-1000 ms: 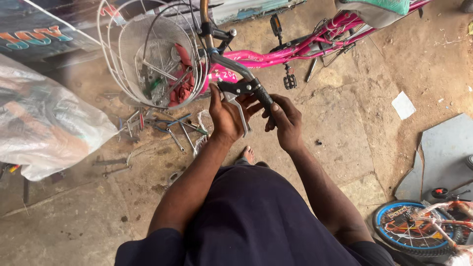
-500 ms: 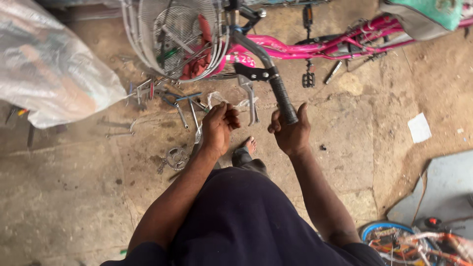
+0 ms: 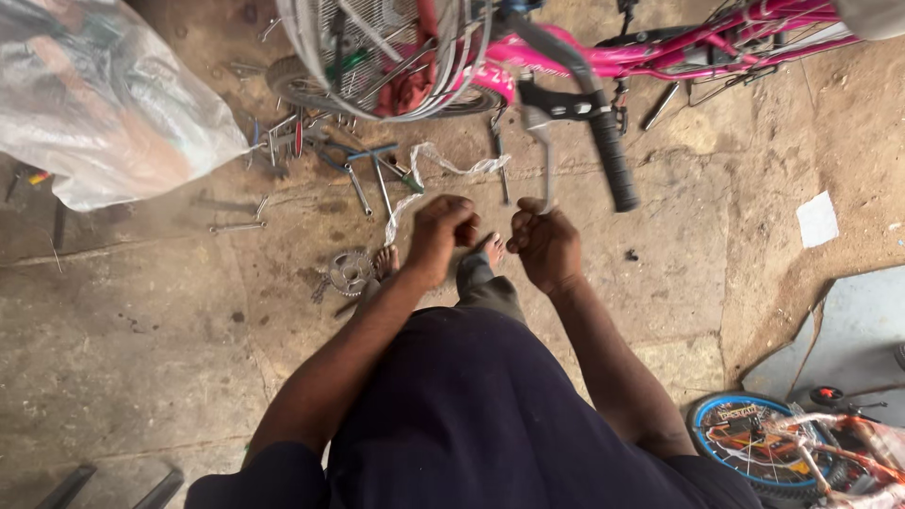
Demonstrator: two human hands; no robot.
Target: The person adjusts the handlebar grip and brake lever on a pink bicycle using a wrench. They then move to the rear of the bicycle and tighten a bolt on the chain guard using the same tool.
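Overhead, the black handlebar grip (image 3: 611, 165) runs its long axis from far left to near right, its free end pointing at the near right. A silver brake lever (image 3: 545, 160) hangs just left of it, tip reaching the right hand (image 3: 545, 247), whose fingers are curled shut; whether they pinch the lever I cannot tell. Beside it, the left hand (image 3: 441, 236) is fisted too. Bare concrete floor (image 3: 141, 320) lies open left; wrenches (image 3: 363, 179) crowd the far side.

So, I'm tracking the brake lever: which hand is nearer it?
Right hand sits just under the brake lever tip; left hand is farther left, apart.
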